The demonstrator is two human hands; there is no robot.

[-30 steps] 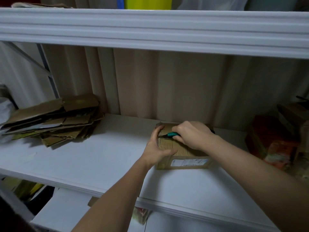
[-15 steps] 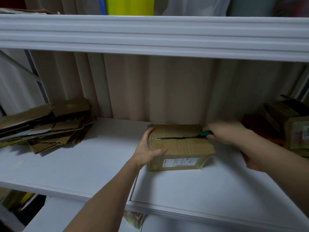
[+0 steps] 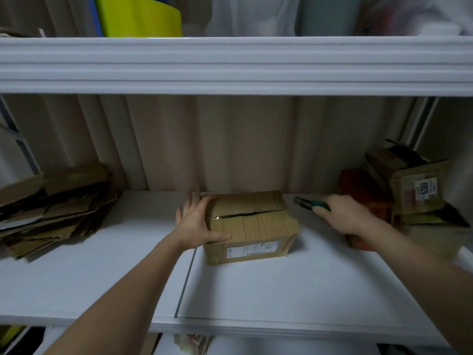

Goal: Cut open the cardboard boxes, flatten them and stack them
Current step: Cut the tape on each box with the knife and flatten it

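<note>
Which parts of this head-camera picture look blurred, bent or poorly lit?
Head view: dim overall; the right hand and its cutter are motion-smeared; the upper shelf edge bows from wide-angle distortion; the box throws a soft shadow rightward.

I see a white shelf (image 3: 256, 290) carrying a cardboard box (image 3: 252, 226), flattened cardboard (image 3: 53, 208) left, more boxes (image 3: 407, 185) right.
</note>
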